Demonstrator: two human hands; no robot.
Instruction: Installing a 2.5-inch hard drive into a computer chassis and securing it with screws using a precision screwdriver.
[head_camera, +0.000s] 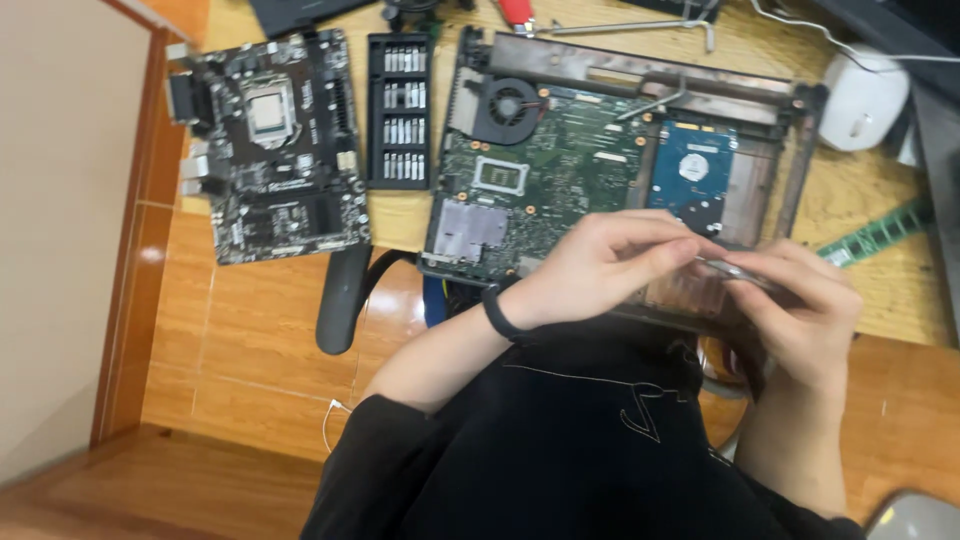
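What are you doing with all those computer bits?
A person sits at a wooden table with an opened laptop in front of them, its green circuit board, fan and blue hard drive showing. The left hand and right hand meet over the laptop's near edge, pinching a small shiny metal part between them. A separate black motherboard and a case of screwdriver bits lie to the left, a white mouse to the right.
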